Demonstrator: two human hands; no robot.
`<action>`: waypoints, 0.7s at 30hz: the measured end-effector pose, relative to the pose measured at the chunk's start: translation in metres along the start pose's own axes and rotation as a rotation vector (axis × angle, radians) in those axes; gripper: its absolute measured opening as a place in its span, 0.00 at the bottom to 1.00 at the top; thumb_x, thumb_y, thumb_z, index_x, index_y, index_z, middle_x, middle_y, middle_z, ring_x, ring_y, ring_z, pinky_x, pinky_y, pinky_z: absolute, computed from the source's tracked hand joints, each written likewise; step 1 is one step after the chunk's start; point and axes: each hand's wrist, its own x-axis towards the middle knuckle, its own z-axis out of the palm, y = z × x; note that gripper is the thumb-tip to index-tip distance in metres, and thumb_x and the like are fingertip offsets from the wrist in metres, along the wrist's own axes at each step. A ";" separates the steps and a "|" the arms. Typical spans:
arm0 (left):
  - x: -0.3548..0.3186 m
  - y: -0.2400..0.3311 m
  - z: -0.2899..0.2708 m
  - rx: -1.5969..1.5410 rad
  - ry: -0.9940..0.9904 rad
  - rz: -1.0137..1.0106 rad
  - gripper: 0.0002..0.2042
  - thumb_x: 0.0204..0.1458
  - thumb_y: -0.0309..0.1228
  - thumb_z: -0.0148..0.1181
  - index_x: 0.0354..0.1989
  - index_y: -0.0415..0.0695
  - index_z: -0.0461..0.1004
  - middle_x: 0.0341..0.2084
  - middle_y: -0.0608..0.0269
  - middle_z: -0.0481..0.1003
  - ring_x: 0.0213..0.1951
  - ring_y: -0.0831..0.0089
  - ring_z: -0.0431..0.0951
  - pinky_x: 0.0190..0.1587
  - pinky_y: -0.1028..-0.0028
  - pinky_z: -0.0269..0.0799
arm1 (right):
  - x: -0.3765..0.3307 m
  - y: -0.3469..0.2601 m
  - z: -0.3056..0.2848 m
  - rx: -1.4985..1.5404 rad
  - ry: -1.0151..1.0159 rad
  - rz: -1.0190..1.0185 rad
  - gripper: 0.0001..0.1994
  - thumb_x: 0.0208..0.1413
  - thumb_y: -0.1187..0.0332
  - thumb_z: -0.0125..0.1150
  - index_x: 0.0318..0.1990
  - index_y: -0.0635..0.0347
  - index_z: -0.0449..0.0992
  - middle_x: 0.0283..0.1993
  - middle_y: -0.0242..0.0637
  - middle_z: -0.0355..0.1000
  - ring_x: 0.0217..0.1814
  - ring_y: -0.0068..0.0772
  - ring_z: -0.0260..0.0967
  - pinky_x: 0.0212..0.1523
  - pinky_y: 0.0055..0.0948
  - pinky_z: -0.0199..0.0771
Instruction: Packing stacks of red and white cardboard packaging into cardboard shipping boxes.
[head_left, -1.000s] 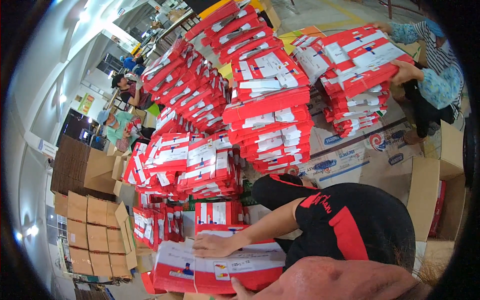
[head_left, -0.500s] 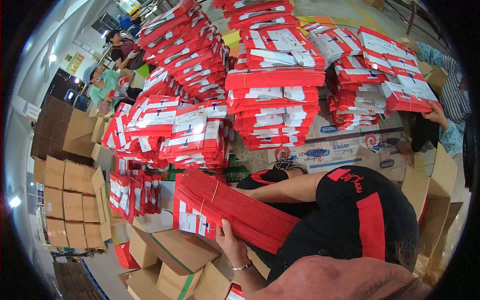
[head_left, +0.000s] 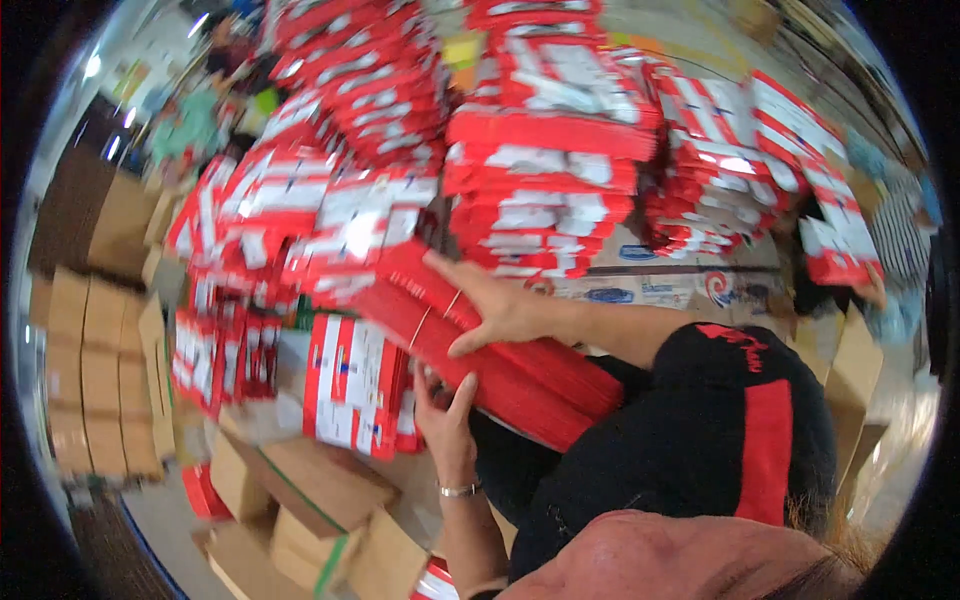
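Note:
A thick bundle of red flat packets (head_left: 545, 400), seen along its edges and tied with a thin light band (head_left: 420, 325), lies slantwise before my body. My right hand (head_left: 490, 305) reaches over it from the far side, thumb and fingers gripping its top. From the near side my left hand (head_left: 447, 415), with a silver bracelet at the wrist, is closed on its lower edge. Just left of that hand is a red and white packet stack (head_left: 350, 385), printed face showing; whether my left fingertips touch it I cannot tell.
Tall piles of red and white packets (head_left: 545, 190) rise ahead. Opened cardboard boxes (head_left: 310, 485) sit at the near left, stacked cartons (head_left: 100, 375) farther left. At the right, another person (head_left: 905, 240) holds a packet stack (head_left: 840, 225). Others sit at the far left.
My right hand has come into view over the bundle. The bundle has tipped, showing more of its red edges, and the printed stack now shows to its left. The view has shifted and blurred.

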 end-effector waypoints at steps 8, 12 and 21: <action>0.003 -0.001 -0.009 -0.210 -0.166 0.033 0.43 0.48 0.24 0.67 0.69 0.38 0.45 0.56 0.53 0.67 0.54 0.67 0.71 0.56 0.68 0.69 | -0.009 -0.027 0.004 -0.374 0.027 -0.026 0.55 0.37 0.44 0.72 0.71 0.55 0.48 0.73 0.57 0.38 0.75 0.56 0.36 0.71 0.47 0.41; 0.001 -0.004 -0.018 -0.232 -0.178 0.070 0.41 0.49 0.24 0.66 0.69 0.38 0.46 0.56 0.57 0.67 0.55 0.69 0.70 0.57 0.69 0.68 | -0.005 -0.025 0.004 -0.410 0.031 -0.010 0.53 0.37 0.44 0.72 0.70 0.52 0.50 0.73 0.57 0.36 0.76 0.59 0.32 0.71 0.54 0.39; -0.002 -0.025 -0.035 -0.182 -0.134 -0.029 0.27 0.55 0.25 0.59 0.63 0.37 0.59 0.41 0.63 0.69 0.40 0.75 0.75 0.38 0.75 0.78 | -0.005 -0.033 0.011 -0.591 -0.025 -0.219 0.42 0.47 0.47 0.65 0.66 0.57 0.57 0.70 0.47 0.52 0.76 0.50 0.39 0.71 0.58 0.30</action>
